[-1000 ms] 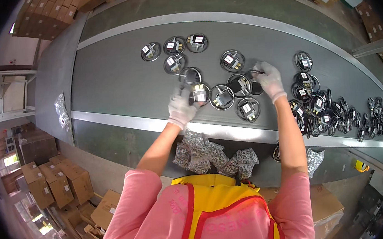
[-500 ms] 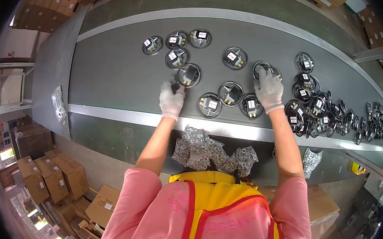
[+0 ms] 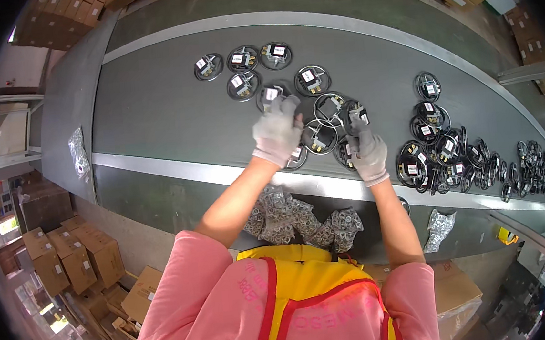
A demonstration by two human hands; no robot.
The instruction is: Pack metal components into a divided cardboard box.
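Gloves cover both hands. Left hand (image 3: 277,134) reaches forward, fingers curled on a coiled part (image 3: 270,94), seemingly pinching it. Right hand (image 3: 367,152) grips another coil (image 3: 350,149) just beneath it. More coils (image 3: 243,58) lie flat and spaced ahead of the left hand on the belt (image 3: 150,109), labels up; a tangled heap (image 3: 452,154) sits right of the right hand.

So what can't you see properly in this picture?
- Head view: the round coiled-wire part under the white-gloved left hand is mostly covered by the glove.
- Head view: the white-gloved right hand hides whether its grip holds anything.
- Head view: the black coiled parts piled at the far right of the grey conveyor belt are too small and bent by the lens to count.
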